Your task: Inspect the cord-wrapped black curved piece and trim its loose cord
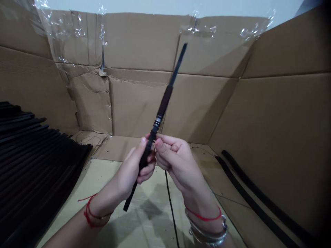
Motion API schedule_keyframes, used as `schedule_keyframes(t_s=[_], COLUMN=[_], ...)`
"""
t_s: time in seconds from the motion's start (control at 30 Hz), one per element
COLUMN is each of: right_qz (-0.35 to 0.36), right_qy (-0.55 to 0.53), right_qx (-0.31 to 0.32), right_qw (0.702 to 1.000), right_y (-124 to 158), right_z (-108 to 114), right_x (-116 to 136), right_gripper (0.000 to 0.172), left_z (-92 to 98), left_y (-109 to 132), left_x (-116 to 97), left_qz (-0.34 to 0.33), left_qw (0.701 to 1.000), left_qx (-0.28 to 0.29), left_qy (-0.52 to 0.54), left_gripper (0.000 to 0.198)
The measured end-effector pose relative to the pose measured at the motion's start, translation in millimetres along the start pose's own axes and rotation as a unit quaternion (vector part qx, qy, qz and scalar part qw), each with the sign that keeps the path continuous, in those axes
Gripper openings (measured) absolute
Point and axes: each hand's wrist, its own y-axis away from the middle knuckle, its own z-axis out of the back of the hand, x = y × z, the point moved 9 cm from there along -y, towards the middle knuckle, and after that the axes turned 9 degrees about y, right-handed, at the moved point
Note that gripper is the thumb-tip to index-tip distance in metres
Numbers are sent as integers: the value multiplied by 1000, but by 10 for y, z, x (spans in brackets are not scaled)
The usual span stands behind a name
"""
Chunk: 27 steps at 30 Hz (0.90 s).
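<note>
My left hand point(131, 168) is wrapped round a long, thin dark stick point(165, 98), held at a slant with its upper end leaning right. The stick has a dark brown stretch in its upper half. Below that, several turns of black cord point(156, 126) circle it, with a pale patch between them. Touching or just beside the stick under these turns, my right hand point(174, 158) is closed in a pinch, seemingly on the cord. A black length of cord point(169, 198) hangs below this hand; the part inside the fingers is hidden.
Many long black strips point(38, 162) lie stacked at the left. Two curved black strips point(254, 196) rest at the right. Cardboard walls point(139, 41) with clear tape point(201, 30) rise round a pale work surface point(103, 179). Loose thin threads point(89, 137) lie near the back.
</note>
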Motion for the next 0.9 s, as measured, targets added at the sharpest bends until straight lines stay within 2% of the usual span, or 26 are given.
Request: schedule_keyframes(t_s=[0.07,0.13,0.17,0.2,0.27,0.3,0.33,0.37,0.43,0.47,0.5,0.53,0.57,0.6,0.63,0.67,0.73,0.77,0.8,0.83,0.9], right_qz=[35,79,86,81,60,57,63,75,90,83,65,44,24,12,12,23,58,66,65,57,46], right_qy=[-5,6,12,16,26,37,50,64,77,70,56,42,31,27,30,40,61,66,69,71,67], right_qx=[-63,-141,-146,-125,-60,-53,-73,-109,-161,-147,-105,-51,-7,12,1,-34,-120,-138,-134,-117,-94], right_qw=[997,987,985,989,996,996,994,989,980,983,991,997,999,999,999,998,989,986,986,989,992], right_y=[6,41,47,38,20,23,32,46,65,47,15,-9,-17,-15,-10,2,49,69,75,74,76], right_z=[117,253,261,226,117,105,137,197,281,264,205,127,63,41,67,130,268,293,282,252,213], right_x=[70,150,163,155,125,126,142,167,194,172,130,86,53,39,51,86,184,216,227,225,216], right_gripper=[26,21,21,24,29,31,31,31,31,30,30,31,34,35,36,34,30,30,30,30,30], left_z=[-8,90,127,137,52,-13,-58,-52,84,159,191,172,102,1,-82,-111,-18,36,51,23,-113], left_y=[-2,32,52,59,48,44,32,3,-62,-70,-68,-61,-42,-2,42,67,75,89,100,97,100], left_x=[-44,-179,-212,-196,-55,18,68,77,2,-42,-48,-15,46,105,121,86,-108,-203,-239,-208,-63], left_qz=[-30,-90,-94,-73,20,64,90,86,20,-11,-15,8,50,94,115,101,-2,-51,-68,-51,31], left_qw=[999,991,989,991,1000,997,994,994,999,998,997,998,998,995,990,991,997,993,990,992,996], left_qx=[9,-47,-69,-71,-18,15,38,36,-27,-63,-76,-62,-22,31,73,85,22,-17,-31,-12,76], left_qy=[-17,-82,-95,-85,-10,32,57,61,22,3,-8,-5,9,22,25,9,-69,-106,-122,-115,-46], left_gripper=[55,49,47,46,50,53,56,57,56,54,53,52,53,55,58,58,51,47,45,44,48])
